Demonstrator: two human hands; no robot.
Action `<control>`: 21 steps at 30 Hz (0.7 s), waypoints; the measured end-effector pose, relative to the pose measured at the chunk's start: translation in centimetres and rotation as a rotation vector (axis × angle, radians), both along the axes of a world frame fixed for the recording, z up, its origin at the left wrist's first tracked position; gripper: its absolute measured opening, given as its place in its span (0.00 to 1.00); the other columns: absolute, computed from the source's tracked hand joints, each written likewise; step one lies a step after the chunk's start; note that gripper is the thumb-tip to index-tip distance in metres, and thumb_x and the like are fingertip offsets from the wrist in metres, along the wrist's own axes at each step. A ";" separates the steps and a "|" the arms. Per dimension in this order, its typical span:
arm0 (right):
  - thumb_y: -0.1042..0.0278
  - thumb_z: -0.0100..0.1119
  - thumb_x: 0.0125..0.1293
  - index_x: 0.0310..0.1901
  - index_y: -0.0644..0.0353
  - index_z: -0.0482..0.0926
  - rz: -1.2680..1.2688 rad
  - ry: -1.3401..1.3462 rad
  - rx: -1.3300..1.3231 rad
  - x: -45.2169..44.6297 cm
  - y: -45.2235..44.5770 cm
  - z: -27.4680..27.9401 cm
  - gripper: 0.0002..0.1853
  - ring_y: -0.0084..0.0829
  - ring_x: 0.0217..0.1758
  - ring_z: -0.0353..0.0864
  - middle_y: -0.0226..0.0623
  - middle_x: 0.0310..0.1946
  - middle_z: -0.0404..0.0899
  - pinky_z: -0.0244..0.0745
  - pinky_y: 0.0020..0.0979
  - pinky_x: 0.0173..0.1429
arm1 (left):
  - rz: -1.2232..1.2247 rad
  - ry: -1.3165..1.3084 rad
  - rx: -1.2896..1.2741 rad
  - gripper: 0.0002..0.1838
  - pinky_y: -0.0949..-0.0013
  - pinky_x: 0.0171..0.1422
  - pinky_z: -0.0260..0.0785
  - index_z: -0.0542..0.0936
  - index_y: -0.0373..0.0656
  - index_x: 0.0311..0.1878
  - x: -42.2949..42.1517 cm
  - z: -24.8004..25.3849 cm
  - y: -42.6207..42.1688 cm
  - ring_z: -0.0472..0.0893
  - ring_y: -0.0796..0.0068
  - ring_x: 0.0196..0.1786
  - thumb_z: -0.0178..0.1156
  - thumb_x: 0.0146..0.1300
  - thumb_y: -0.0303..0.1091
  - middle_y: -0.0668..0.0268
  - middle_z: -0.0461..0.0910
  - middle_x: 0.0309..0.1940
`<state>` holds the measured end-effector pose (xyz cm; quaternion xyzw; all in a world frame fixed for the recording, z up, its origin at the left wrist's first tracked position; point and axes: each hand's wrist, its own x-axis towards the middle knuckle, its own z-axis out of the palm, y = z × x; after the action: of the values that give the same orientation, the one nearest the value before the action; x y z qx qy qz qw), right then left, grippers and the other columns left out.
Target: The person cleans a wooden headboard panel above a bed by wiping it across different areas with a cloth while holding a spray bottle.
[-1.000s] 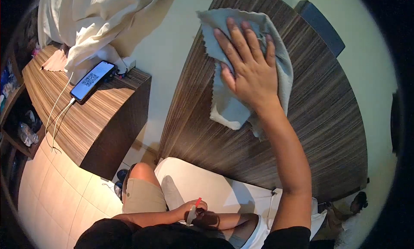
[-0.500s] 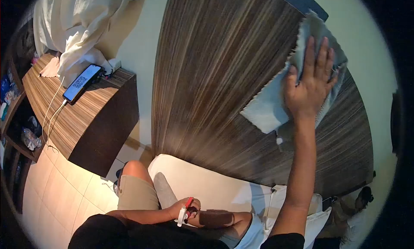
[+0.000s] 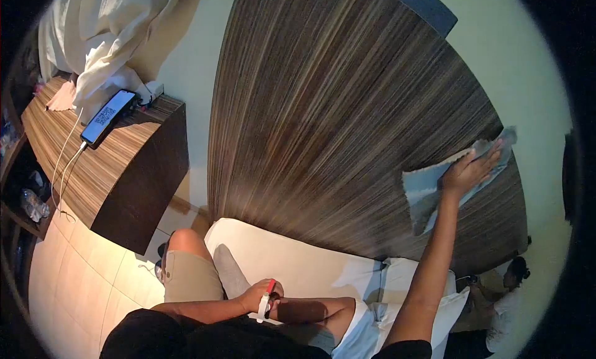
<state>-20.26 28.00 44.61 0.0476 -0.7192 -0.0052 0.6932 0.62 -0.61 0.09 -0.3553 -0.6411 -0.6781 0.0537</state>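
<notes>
Over at the right edge of the dark wood-grain headboard (image 3: 323,117), my right hand (image 3: 469,172) presses a grey-blue cloth (image 3: 428,188) against the surface. The cloth has frayed edges and is bunched under my fingers, with a loose part hanging below. My left hand (image 3: 261,297) rests low over my leg, closed around a red and white trigger head (image 3: 268,299) that looks like part of a spray bottle. My fingers and body hide the rest of it.
A white-covered mattress (image 3: 292,253) and pillow (image 3: 400,278) lie below the headboard. On the left, a wooden bedside cabinet (image 3: 93,172) bears a lit phone (image 3: 108,118) with a white cable. A curtain (image 3: 105,23) hangs behind it. Another person (image 3: 506,306) is at lower right.
My right hand has swept the cloth down and to the right, from the headboard's upper part to its right edge. My left hand stays on its red and white item.
</notes>
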 end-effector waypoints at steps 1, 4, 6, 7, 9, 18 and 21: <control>0.42 0.30 0.73 0.76 0.51 0.46 -0.006 -0.019 -0.020 -0.5 0.8 -1.0 0.36 0.55 0.79 0.40 0.54 0.76 0.44 0.35 0.64 0.74 | -0.023 -0.014 0.018 0.11 0.58 0.47 0.71 0.75 0.43 0.37 -0.1 -0.1 0.0 0.79 0.57 0.39 0.64 0.49 0.28 0.60 0.78 0.33; 0.42 0.29 0.74 0.77 0.52 0.41 -0.024 -0.072 -0.023 -0.6 0.2 -3.7 0.36 0.50 0.80 0.34 0.46 0.78 0.38 0.31 0.62 0.75 | -0.071 -0.034 0.061 0.11 0.58 0.46 0.71 0.75 0.42 0.37 -0.2 0.4 -0.6 0.79 0.57 0.39 0.64 0.49 0.27 0.60 0.78 0.34; 0.52 0.31 0.74 0.77 0.54 0.44 -0.023 -0.106 0.117 -0.6 -2.1 -5.1 0.33 0.46 0.81 0.37 0.38 0.78 0.42 0.31 0.61 0.75 | -0.085 -0.039 0.089 0.11 0.58 0.46 0.70 0.75 0.42 0.36 -0.2 0.3 -0.7 0.79 0.56 0.39 0.64 0.49 0.27 0.60 0.78 0.34; 0.52 0.34 0.72 0.77 0.53 0.44 0.023 -0.109 0.171 -0.9 -3.6 -5.4 0.34 0.45 0.81 0.35 0.33 0.79 0.43 0.27 0.61 0.76 | -0.055 -0.007 0.078 0.12 0.58 0.47 0.70 0.74 0.42 0.36 -0.3 -0.2 -0.5 0.79 0.56 0.39 0.64 0.48 0.27 0.60 0.78 0.34; 0.52 0.36 0.70 0.77 0.53 0.44 0.025 -0.127 0.220 -1.2 -6.8 -5.2 0.36 0.44 0.81 0.35 0.34 0.79 0.42 0.26 0.61 0.76 | -0.018 0.028 0.068 0.12 0.59 0.47 0.70 0.74 0.42 0.36 -0.5 -0.7 -0.7 0.78 0.56 0.40 0.64 0.48 0.27 0.60 0.78 0.35; 0.51 0.48 0.59 0.76 0.48 0.51 0.095 -0.104 0.406 -2.5 -24.7 1.3 0.42 0.38 0.81 0.40 0.34 0.78 0.44 0.30 0.59 0.76 | -0.156 -0.164 0.096 0.11 0.61 0.48 0.70 0.74 0.42 0.37 -0.6 1.2 -2.1 0.77 0.59 0.42 0.63 0.49 0.28 0.60 0.76 0.35; 0.51 0.50 0.60 0.74 0.44 0.56 0.134 -0.088 0.448 -3.1 -29.3 2.5 0.39 0.36 0.80 0.44 0.32 0.78 0.46 0.31 0.56 0.76 | -0.141 -0.192 0.030 0.10 0.61 0.47 0.70 0.74 0.42 0.36 -0.6 1.0 -2.2 0.77 0.60 0.41 0.63 0.51 0.29 0.60 0.76 0.34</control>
<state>-23.32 -1.28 47.08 0.2481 -0.7247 -0.1168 0.6322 -0.02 -2.81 1.11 -0.3322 -0.6063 -0.7207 -0.0505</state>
